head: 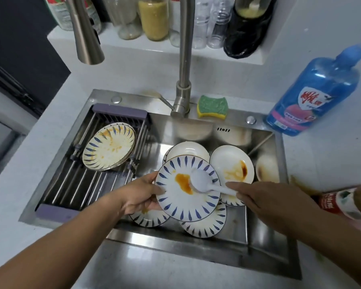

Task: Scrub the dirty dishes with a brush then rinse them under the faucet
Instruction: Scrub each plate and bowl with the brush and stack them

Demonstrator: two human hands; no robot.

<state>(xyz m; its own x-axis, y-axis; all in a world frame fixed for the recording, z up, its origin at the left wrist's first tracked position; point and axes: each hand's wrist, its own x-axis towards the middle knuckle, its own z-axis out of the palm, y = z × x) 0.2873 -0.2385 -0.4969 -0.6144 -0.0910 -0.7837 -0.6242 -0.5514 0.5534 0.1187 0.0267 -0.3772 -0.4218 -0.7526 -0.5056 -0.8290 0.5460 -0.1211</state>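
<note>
Pinches plate by its rim in left grip, above sink, to steady it. Clasps brush handle in right grip; head, just ahead of that grip, lies on plate beside stain, placed for scrubbing.

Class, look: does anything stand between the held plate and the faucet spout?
Nothing visible does. The left hand holds the plate over the sink; open space leads left and up to the spout.
</note>
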